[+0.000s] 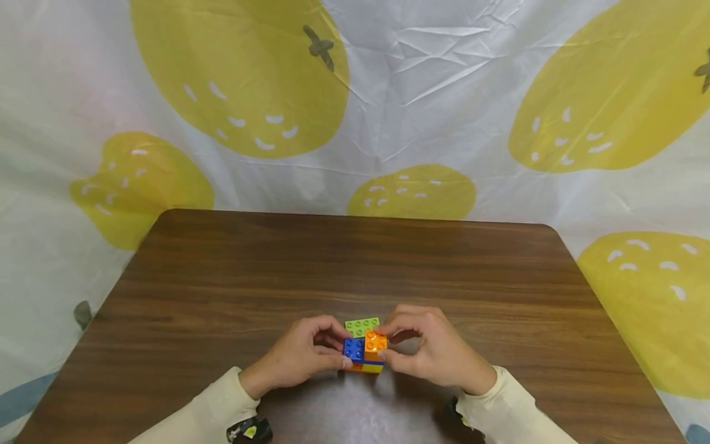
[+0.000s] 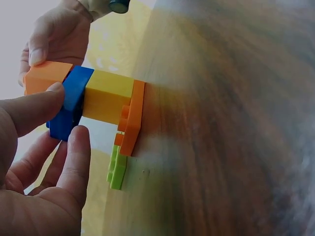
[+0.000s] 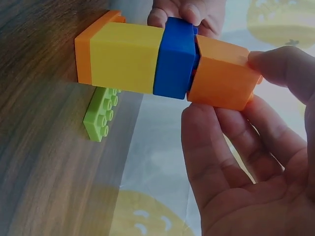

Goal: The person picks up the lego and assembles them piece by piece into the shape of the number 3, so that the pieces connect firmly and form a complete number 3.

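A small stack of toy building bricks stands on the table in front of me. At its base is a thin orange plate (image 2: pixel 133 120), with a yellow brick (image 3: pixel 125 56) above one end of it. Over the yellow lies a blue brick (image 1: pixel 353 349), pinched between the thumb and fingers of my left hand (image 1: pixel 294 353). My right hand (image 1: pixel 438 353) grips the topmost orange brick (image 3: pixel 221 73) on the blue one's right half. In the right wrist view a narrow gap with blue studs shows between those two, the orange slightly tilted.
A light green plate (image 1: pixel 362 324) with studs lies on the table just behind the stack. The brown wooden table (image 1: pixel 355 265) runs back to a hanging white cloth (image 1: pixel 432 80) with yellow fruit prints.
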The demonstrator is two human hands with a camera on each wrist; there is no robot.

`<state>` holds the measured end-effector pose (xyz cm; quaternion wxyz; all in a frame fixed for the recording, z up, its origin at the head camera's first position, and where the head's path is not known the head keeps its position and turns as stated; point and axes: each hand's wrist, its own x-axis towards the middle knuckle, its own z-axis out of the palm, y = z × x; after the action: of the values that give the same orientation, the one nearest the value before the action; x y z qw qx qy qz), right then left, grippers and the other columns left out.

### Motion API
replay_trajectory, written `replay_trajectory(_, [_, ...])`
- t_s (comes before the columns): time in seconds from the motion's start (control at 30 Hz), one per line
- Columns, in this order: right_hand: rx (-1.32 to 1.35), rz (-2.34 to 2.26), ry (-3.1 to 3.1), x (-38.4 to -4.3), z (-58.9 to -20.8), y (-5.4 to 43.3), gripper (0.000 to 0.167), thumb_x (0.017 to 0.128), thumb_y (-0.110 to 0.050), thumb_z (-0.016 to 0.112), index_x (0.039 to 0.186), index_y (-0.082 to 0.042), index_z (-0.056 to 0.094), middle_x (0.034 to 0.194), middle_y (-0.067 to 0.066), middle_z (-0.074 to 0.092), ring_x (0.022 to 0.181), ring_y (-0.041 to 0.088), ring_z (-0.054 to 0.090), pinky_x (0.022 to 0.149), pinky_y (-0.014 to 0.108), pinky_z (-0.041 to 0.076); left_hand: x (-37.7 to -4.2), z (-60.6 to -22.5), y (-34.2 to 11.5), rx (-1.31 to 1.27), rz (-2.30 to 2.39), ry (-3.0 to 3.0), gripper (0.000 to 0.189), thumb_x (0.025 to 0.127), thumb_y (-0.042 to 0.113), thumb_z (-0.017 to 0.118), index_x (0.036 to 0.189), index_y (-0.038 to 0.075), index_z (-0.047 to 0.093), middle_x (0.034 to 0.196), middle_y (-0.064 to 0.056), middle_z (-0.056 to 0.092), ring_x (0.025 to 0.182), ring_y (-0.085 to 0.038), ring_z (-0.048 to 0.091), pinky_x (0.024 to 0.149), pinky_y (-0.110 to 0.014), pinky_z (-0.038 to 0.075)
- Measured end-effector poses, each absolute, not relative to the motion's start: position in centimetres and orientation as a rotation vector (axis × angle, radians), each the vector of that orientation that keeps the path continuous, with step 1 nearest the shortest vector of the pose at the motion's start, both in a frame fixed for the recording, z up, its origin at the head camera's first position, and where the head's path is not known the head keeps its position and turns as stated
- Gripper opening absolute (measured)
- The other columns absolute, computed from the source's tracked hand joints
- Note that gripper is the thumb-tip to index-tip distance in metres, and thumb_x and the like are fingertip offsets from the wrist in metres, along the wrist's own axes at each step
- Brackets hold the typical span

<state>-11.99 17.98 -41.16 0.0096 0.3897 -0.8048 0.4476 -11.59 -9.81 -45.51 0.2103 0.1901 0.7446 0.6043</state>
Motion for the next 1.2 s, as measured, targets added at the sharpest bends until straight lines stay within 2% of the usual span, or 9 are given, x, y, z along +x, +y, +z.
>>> replay_trajectory(0.33, [1.183,1.524,-2.523,-11.58,-41.74,18.19,0.031,0.082,-0.003,0.087,0.11,-0.014,0.077,0.099,-0.004,0.071,0.089,0.009,0.074,0.074,0.035,0.066,-11.61,-45.54,-9.9,0.527,1.669,2.079,0.035,0.091,0.022,0.086,0.117,0.006,0.07,0.117,-0.011,0.069,0.102,-0.019,0.07,0.088,-0.025,0.062])
replay_trajectory(0.83, [1.165,1.44,-2.515,-11.58,-42.01,18.22,0.033,0.081,-0.003,0.087,0.107,-0.018,0.074,0.101,-0.006,0.071,0.091,0.008,0.072,0.076,0.03,0.065,-11.68,-45.38,-9.59,0.519,1.699,2.052,0.038,0.089,0.016,0.087,0.118,0.001,0.069,0.117,-0.014,0.069,0.103,-0.023,0.069,0.087,-0.024,0.062])
replay_trajectory(1.2, [1.211,1.404,-2.53,-11.95,-41.87,18.46,0.03,0.087,-0.011,0.086,0.113,-0.018,0.073,0.104,-0.006,0.073,0.092,0.007,0.072,0.077,0.032,0.065,-11.67,-45.44,-9.63,0.515,1.703,2.054,0.038,0.088,0.013,0.087,0.118,-0.001,0.068,0.116,-0.015,0.069,0.103,-0.023,0.069,0.087,-0.024,0.062])
